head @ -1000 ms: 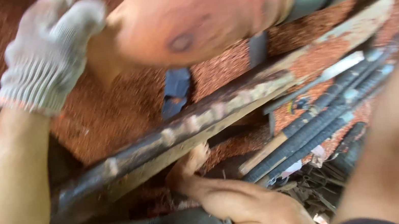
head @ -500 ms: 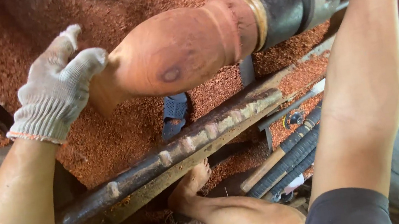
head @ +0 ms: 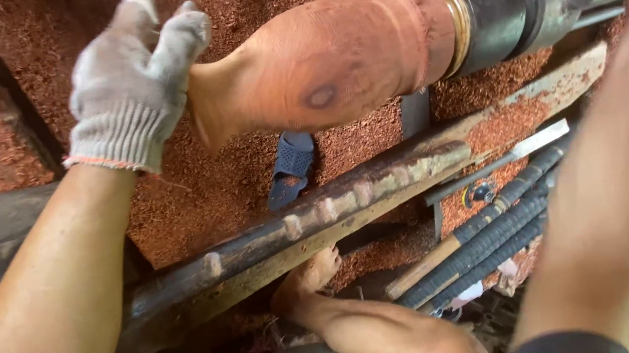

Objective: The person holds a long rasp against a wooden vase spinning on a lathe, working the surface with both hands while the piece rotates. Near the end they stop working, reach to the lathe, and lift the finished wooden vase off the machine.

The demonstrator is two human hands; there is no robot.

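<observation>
The left hand wears a grey knit glove with an orange-edged cuff, at nine o'clock of the reddish-brown wooden workpiece, which bears one dark knot. Rust-red shavings cover the floor; a navy sandal lies at six o'clock, and a brass ring meets the black chuck.

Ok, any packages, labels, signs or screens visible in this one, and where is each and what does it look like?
None in view. The scene holds only a reddish wooden workpiece on a lathe, the gloved left hand at its narrow end, a bare right arm, long-handled tools and a dark blue sandal on red shavings.
</observation>
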